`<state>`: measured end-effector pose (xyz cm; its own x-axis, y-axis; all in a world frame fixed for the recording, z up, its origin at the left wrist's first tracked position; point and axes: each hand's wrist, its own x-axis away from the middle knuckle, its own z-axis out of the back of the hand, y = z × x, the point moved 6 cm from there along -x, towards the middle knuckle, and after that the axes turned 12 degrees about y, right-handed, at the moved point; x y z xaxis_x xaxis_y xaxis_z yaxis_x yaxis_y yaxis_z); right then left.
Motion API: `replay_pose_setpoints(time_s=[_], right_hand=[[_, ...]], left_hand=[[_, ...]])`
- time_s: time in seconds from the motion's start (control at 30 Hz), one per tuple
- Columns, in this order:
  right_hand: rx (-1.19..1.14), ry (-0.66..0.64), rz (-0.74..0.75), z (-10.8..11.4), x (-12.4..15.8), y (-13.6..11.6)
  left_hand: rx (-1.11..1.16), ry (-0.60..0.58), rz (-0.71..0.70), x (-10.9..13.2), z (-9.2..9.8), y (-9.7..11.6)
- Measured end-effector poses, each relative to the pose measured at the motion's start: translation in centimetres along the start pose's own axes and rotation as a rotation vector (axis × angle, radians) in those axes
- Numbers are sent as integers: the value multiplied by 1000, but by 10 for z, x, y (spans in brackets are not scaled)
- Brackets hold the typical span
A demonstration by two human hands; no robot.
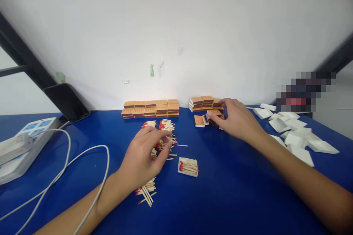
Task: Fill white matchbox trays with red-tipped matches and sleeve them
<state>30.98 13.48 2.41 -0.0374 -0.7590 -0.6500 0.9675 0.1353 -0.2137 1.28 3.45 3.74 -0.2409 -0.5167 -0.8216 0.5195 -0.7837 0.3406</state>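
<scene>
Reaching across a blue table [234,198] in the head view, the 2 bare hands work over separate groups of things. The left hand [143,154] hovers above loose matches [149,191], its fingers curled and the thumb close to the fingertips; I cannot tell whether a match is pinched between them. That rounded pose would suit picking up thin sticks. The right hand [237,119] is at the right-hand stack of matchboxes [202,100], thumb and fingers set apart around a box [214,112]. Whether they squeeze it, I cannot tell.

Just right of the left hand, a filled tray [187,175] lies on the table with matches inside, 1 red tip poking past its edge. It sits between the 2 hands, probably for easy access from either side. A lone matchbox [199,120] lies in front of the right-hand stack. Along the wall [220,25], a longer row of matchboxes [150,110] is stacked neatly, likely to save room. White trays [299,152] are heaped loosely at far right, perhaps as supply. A white cable [108,158] crosses the left forearm.
</scene>
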Motion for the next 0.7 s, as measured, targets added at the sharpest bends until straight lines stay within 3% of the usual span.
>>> replay_pose_setpoints(time_s=[0.2, 0.3, 0.43, 0.7], right_hand=[[-60, -105, 53, -2, -11, 16], [-91, -146, 174, -1, -12, 12], [-184, -306, 333, -14, -2, 2], [-305, -496, 227, -25, 0, 12]], left_hand=[[23, -30, -6, 1, -3, 3], [33, -41, -10, 1, -4, 3], [48, -51, -39, 2, -5, 3], [51, -59, -48, 3, -5, 4]])
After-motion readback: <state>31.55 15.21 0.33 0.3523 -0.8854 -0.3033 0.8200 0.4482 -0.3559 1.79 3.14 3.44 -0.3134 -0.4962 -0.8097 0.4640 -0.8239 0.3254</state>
